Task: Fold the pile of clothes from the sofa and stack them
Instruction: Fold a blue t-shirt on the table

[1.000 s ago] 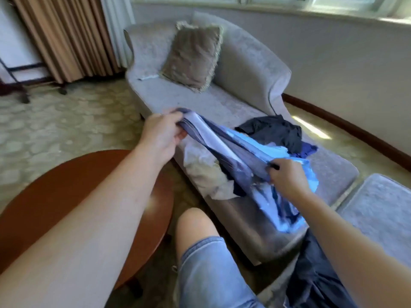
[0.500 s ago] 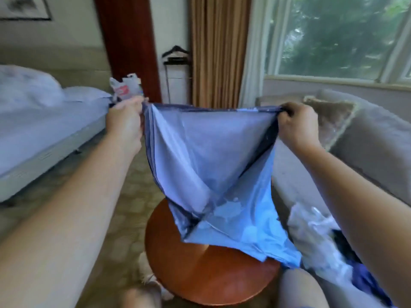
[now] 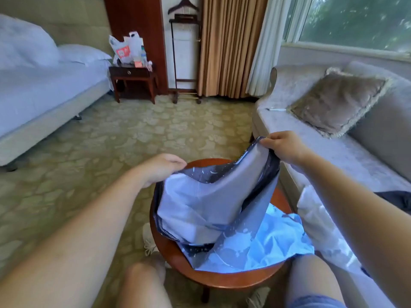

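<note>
Step in hand: laying out the first item for folding. I read the blue garment (image 3: 211, 203) as partly down on the round counter (image 3: 222, 280), with its lower half resting on the wood and its upper edge held in the air. The right hand (image 3: 285, 147) pinches the raised top corner, fingers (image 3: 266, 141) closed on the cloth. The left hand (image 3: 161, 168) holds the opposite corner lower down, just above the counter, with its fingers curled over the dark hem. The cloth sags and creases between the two grips. The rest of the pile, a white item (image 3: 315, 214) and a dark item (image 3: 400, 200), lies on the sofa (image 3: 355, 156) at my right. Next move, in my judgement: lower both corners evenly, draw the cloth taut and flat on the counter, then smooth it before the first fold.
</note>
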A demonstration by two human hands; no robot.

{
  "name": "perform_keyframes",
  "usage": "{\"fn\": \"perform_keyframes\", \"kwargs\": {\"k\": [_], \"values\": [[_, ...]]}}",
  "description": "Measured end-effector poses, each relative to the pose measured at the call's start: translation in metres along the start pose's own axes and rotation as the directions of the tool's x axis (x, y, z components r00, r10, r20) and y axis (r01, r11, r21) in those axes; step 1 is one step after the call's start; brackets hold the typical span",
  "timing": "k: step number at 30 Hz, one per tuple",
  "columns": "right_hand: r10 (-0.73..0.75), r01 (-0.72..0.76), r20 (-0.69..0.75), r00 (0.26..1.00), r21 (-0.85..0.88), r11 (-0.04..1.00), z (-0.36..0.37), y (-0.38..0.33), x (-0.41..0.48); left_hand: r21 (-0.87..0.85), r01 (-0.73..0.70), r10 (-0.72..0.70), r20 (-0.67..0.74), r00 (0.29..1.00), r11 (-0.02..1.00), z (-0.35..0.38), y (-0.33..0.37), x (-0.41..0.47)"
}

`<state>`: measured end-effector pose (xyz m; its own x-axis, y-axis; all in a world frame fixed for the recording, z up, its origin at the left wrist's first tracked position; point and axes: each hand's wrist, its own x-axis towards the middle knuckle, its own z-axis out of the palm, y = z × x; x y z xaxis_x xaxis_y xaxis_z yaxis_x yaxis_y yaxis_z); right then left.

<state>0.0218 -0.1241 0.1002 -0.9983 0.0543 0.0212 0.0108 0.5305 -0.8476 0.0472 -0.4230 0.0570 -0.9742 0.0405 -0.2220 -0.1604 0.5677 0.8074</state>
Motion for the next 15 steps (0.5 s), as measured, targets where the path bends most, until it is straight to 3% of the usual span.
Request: {"fn": "perform_keyframes", "kwargs": {"k": [4, 8, 10, 13, 15], "values": [[0.076, -0.074, 0.074, 0.994, -0.036, 0.997, 0.020, 0.024, 0.011, 0.309, -0.051, 0.004, 0.150, 0.989, 0.950, 0.028, -0.031, 0.019], [0.129, -0.117, 0.162, 0.978, -0.082, 0.990, 0.047, 0.040, 0.027, 0.346, 0.037, -0.069, 0.081, 0.994, 0.938, 0.045, -0.073, 0.036], [0.128, -0.105, 0.139, 0.982, -0.158, 0.982, 0.063, 0.047, 0.039, 0.508, 0.085, -0.105, 0.011, 0.994, 0.857, 0.049, -0.084, 0.039], [0.125, -0.117, -0.002, 0.992, -0.354, 0.928, 0.092, 0.067, 0.049, 0.804, 0.083, 0.068, -0.152, 0.986, 0.589, 0.061, -0.091, 0.038], [0.061, -0.086, -0.075, 0.995, -0.400, 0.913, 0.111, 0.084, 0.036, 0.768, -0.062, 0.193, -0.082, 0.978, 0.638, 0.077, -0.098, 0.045]]}}
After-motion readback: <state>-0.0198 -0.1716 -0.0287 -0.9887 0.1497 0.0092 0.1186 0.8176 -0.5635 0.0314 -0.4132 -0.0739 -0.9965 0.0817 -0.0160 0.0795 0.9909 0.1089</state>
